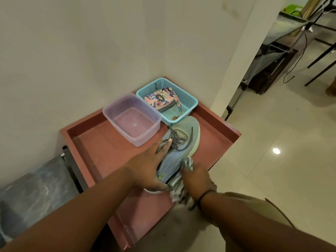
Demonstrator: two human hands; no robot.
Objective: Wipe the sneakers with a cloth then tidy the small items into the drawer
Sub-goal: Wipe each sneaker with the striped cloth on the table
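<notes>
A light blue sneaker [181, 142] with grey laces lies on the red tabletop [101, 148], toe pointing away from me. My left hand [151, 166] grips its near side at the collar, with the fingers reaching up to the laces. My right hand [197, 180] holds a striped grey-white cloth [183, 177] against the sneaker's right side near the heel. Part of the cloth hangs below my hand. The heel is hidden behind my hands.
A clear plastic tub [132, 119] stands behind the sneaker on the left. A teal mesh basket [187, 100] holding a floral pouch [161, 99] sits in the back corner by the wall. Tiled floor lies to the right, with furniture legs farther off.
</notes>
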